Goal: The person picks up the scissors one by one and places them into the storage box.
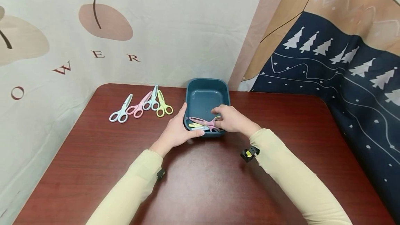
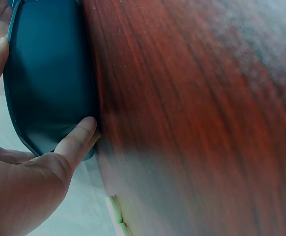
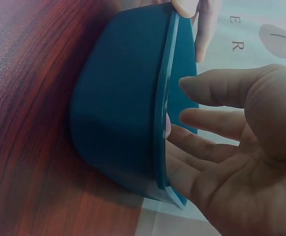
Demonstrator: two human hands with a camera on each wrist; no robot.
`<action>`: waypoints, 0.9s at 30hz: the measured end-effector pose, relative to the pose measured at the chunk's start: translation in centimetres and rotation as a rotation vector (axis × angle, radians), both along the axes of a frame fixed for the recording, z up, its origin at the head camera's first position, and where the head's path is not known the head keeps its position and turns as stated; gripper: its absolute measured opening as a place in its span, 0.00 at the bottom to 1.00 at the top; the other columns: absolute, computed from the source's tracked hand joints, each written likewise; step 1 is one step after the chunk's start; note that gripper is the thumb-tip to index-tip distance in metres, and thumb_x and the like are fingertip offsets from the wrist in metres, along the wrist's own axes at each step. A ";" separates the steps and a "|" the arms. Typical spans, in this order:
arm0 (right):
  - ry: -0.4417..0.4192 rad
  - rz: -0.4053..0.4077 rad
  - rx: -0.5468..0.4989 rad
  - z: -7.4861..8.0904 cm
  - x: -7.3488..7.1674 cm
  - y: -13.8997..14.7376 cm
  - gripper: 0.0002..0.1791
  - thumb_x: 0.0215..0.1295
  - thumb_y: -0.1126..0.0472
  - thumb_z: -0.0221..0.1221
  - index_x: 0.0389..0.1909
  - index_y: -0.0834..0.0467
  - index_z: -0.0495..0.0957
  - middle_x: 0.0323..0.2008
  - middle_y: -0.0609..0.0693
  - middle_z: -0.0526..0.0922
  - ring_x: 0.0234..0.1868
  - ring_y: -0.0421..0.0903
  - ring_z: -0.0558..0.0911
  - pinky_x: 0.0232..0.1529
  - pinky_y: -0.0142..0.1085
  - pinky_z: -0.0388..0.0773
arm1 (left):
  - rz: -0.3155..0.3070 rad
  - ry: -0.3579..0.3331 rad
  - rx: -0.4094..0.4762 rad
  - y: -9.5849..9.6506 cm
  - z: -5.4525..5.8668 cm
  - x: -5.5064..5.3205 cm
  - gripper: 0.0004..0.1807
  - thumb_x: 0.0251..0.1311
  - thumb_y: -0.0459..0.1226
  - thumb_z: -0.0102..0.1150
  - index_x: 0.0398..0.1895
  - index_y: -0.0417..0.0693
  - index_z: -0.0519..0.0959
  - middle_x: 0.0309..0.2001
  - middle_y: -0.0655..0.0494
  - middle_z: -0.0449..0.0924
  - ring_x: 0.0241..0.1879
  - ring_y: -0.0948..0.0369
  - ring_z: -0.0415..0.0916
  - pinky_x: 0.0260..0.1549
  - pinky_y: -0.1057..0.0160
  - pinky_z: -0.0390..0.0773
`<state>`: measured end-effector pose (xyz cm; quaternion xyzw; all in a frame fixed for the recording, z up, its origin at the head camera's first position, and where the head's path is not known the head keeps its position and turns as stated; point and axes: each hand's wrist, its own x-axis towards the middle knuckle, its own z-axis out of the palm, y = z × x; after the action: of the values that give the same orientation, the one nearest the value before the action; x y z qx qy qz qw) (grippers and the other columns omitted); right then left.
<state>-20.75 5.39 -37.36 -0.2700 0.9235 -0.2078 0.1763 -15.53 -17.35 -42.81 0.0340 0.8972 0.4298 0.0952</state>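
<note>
1. One reddish-brown wood-grain tabletop [image 1: 200, 190] stands against a pale cloth [image 1: 193, 27] bearing four whole letters, O, W, E and R [image 1: 133, 58]; to the right hangs one dark blue cloth [image 1: 328, 79] with white trees.
2. One dark teal bin [image 1: 200, 101] sits near the far edge of the tabletop, its long sides pointing away from the person.
3. Four pairs of scissors lie left of the bin, in a close row: an outermost light blue pair [image 1: 124, 104], one pink pair [image 1: 145, 100], a second light blue pair [image 1: 154, 94] and one green pair [image 1: 161, 100].
4. Inside the bin, at its near end, at least three more pairs are heaped: a pinkish-purple pair [image 1: 200, 121] on top, with yellow-green scissors [image 1: 195, 125] and pale blue scissors [image 1: 203, 128] beneath; overlap hides the exact count.
5. Of the two hands, the left hand [image 1: 176, 127] grips the bin's near left corner, thumb along the near rim.
6. The right hand [image 1: 229, 118] dips its loosely bent fingers into the bin beside the pinkish-purple pair, thumb apart, clasping nothing visible; contact is unclear.
</note>
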 end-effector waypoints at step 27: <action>0.191 -0.279 -0.323 -2.6 1.7 3.5 0.38 0.65 0.60 0.70 0.73 0.67 0.68 0.71 0.65 0.69 0.62 0.63 0.79 0.62 0.53 0.78 | 0.009 -0.011 -0.020 0.1 0.2 0.1 0.69 0.53 0.59 0.76 0.86 0.53 0.38 0.81 0.43 0.54 0.77 0.44 0.59 0.71 0.41 0.66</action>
<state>-19.03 8.87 -39.96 -0.1830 0.9191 -0.3488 0.0121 -15.48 -17.26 -42.59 0.0268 0.9010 0.4216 0.0986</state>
